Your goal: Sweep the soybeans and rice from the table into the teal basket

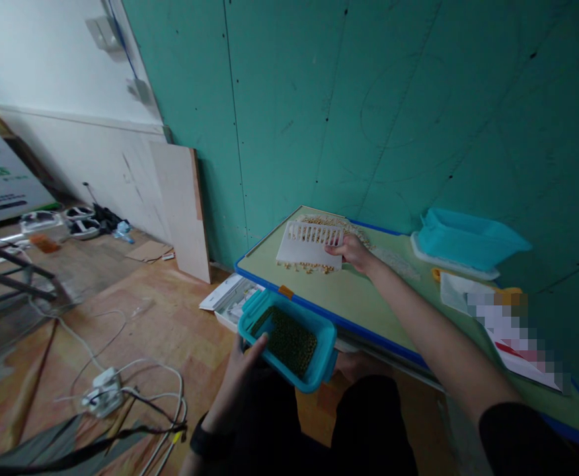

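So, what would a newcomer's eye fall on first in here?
Probably the turquoise tub of dark green grains, held low in the left fingers by the near edge of the table. Next, the slotted white plate in the right fingers, among yellowish pieces scattered there. Behind, a big green wall rises.

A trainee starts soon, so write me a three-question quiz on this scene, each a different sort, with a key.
1. Which hand holds the blue box of green grains?
2. True or false: the right hand holds a white slotted board.
3. What lies scattered on the table? A) nails B) yellowish grains C) coins

Key: 1. The left hand. 2. True. 3. B.
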The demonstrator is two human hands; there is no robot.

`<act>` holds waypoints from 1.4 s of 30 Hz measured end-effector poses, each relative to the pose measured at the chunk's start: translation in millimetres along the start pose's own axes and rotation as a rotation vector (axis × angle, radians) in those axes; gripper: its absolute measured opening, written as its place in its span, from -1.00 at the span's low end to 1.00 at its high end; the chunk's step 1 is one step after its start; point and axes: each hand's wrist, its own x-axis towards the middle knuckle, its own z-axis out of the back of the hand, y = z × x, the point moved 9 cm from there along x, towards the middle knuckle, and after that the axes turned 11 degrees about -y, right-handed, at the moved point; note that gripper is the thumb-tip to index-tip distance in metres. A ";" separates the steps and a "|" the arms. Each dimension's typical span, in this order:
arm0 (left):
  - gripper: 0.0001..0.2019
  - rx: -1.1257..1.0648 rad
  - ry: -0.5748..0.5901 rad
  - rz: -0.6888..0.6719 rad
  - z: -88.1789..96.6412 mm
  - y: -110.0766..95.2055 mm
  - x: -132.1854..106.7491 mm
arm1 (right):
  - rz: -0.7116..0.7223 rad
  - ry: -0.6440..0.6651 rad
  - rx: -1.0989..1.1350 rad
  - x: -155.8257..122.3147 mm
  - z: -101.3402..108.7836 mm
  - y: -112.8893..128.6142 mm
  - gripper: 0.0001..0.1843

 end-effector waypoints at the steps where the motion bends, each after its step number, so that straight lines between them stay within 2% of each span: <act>1: -0.27 -0.006 -0.003 0.000 0.1 -0.6 -0.4 | -0.001 0.006 0.002 -0.7 -0.2 0.0 -0.52; 6: -0.26 -0.034 0.005 -0.005 -2.6 -7.9 -9.0 | 0.002 0.010 0.021 -1.6 -1.7 0.9 -0.48; 12: -0.34 -0.010 0.010 -0.049 -6.4 -18.7 -20.0 | 0.046 -0.002 0.042 1.7 -10.8 9.6 -0.48; 17: -0.33 -0.049 0.033 -0.032 -8.4 -19.2 -21.3 | 0.112 -0.020 0.017 7.4 -19.8 19.1 -0.58; 24: -0.33 -0.055 0.032 -0.025 -5.3 -14.5 -15.6 | 0.129 0.008 0.004 13.2 -27.3 22.9 -0.70; 35: -0.28 -0.084 0.022 -0.036 -5.2 -20.6 -21.5 | 0.157 0.027 -0.046 -7.4 -1.3 13.5 -0.54; 42: -0.31 -0.064 0.049 -0.040 -4.8 -6.5 -7.9 | 0.230 0.004 -0.086 -19.0 14.8 9.5 -0.55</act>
